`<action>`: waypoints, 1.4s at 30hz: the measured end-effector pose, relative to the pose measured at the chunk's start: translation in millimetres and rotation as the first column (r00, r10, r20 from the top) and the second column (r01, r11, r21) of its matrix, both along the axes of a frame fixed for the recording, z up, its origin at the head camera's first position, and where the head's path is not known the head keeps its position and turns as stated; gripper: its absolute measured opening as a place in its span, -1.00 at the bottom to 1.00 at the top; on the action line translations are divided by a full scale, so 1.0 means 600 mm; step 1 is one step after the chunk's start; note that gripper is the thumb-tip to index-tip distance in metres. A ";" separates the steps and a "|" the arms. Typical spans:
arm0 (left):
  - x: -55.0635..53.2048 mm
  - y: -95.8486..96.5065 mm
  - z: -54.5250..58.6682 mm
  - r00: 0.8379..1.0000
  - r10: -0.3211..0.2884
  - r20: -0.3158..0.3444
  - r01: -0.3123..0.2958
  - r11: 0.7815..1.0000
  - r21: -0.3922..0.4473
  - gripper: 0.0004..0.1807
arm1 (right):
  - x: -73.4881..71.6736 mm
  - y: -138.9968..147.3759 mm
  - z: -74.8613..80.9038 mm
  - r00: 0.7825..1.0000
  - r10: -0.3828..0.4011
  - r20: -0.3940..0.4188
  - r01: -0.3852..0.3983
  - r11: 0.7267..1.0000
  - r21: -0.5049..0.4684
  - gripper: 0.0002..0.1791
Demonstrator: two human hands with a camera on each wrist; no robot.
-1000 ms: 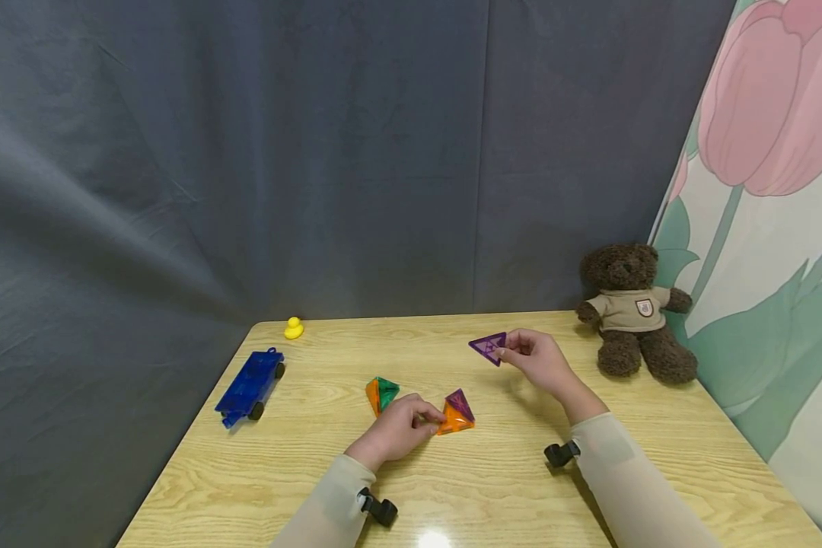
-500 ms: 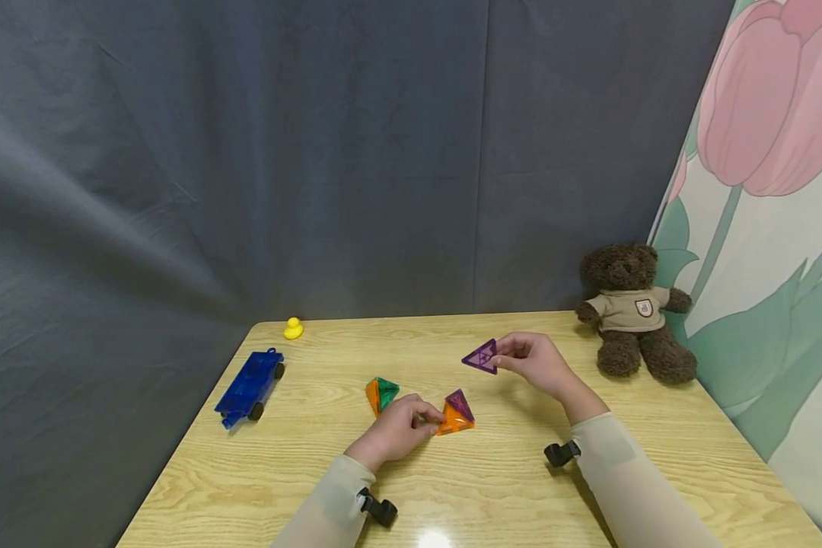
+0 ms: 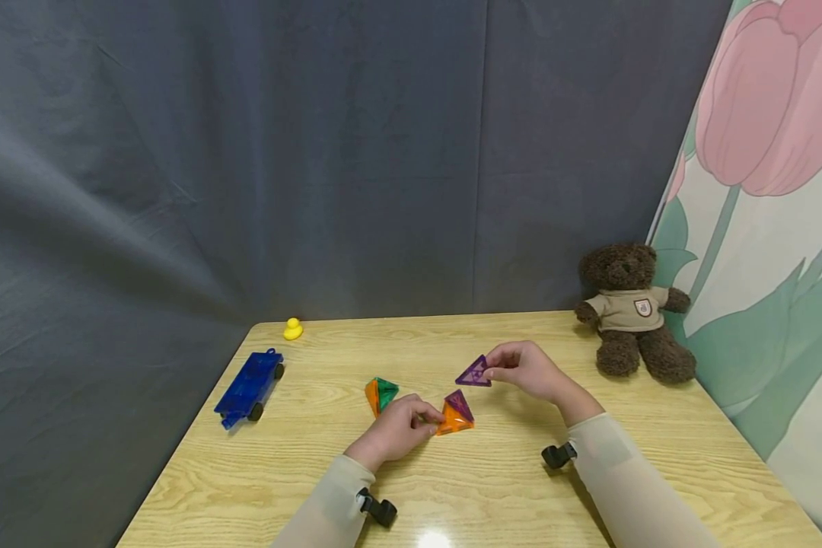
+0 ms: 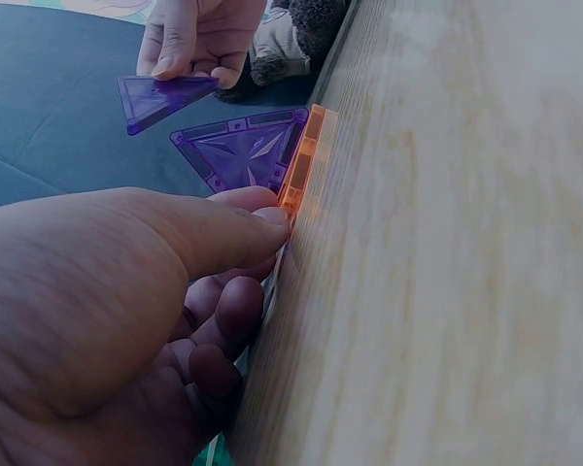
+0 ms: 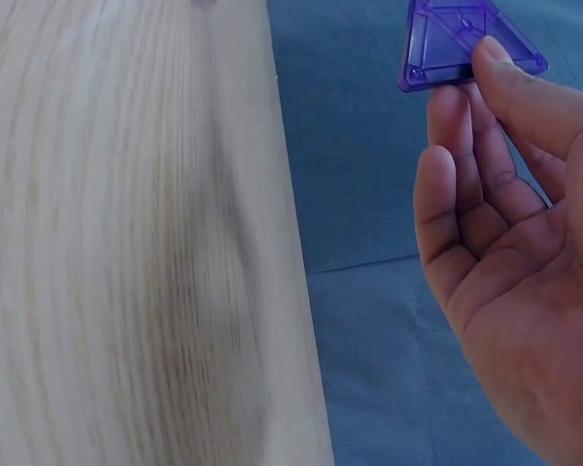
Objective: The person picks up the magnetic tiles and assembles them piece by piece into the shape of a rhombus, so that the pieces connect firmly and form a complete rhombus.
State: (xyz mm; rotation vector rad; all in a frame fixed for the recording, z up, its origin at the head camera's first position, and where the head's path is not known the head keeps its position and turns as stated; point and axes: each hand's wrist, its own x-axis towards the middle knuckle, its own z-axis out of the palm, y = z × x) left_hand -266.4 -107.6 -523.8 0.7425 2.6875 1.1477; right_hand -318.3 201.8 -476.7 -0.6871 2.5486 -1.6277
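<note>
My right hand (image 3: 526, 371) pinches a purple triangular magnetic tile (image 3: 473, 374) between thumb and fingers, held above the table. In the right wrist view the thumb lies on the face of this purple tile (image 5: 457, 44). My left hand (image 3: 400, 430) pinches the near-left corner of an orange magnetic tile (image 3: 456, 425) low at the tabletop. A second purple triangular tile (image 4: 245, 150) stands tilted up along the orange tile's edge in the left wrist view. The two purple tiles are apart. Just beyond my left hand sits a green and orange tile piece (image 3: 387, 390), partly hidden by it.
On the wooden table (image 3: 493, 495), a blue toy car base (image 3: 250, 388) stands at the left edge. A yellow rubber duck (image 3: 293, 329) is at the back left. At the back right sits a brown teddy bear (image 3: 626, 312). A dark curtain (image 3: 370, 167) hangs behind.
My right hand has lowered the purple tile and brought it left and nearer, turning it slightly, towards the standing purple tile. The left hand has stayed in place.
</note>
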 end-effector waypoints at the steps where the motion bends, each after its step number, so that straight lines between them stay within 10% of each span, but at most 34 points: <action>1: 0.000 0.000 0.000 1.000 0.000 -0.001 0.000 1.000 0.000 -0.81 | -0.001 -0.001 -0.002 1.000 0.008 0.002 -0.008 1.000 0.004 -0.94; 17: -0.003 -0.001 -0.004 1.000 -0.006 -0.006 0.006 1.000 0.002 -0.82 | 0.004 -0.020 -0.012 0.994 0.099 0.036 -0.101 0.993 0.057 -0.95; 30: -0.003 0.000 -0.003 1.000 -0.008 -0.007 0.008 1.000 -0.006 -0.82 | 0.040 -0.034 0.035 0.992 0.120 0.040 -0.122 0.992 0.031 -0.96; 42: -0.001 -0.001 -0.002 1.000 -0.001 0.011 0.001 1.000 0.012 -0.81 | 0.004 -0.014 -0.009 0.997 0.068 0.026 -0.070 0.994 0.078 -0.96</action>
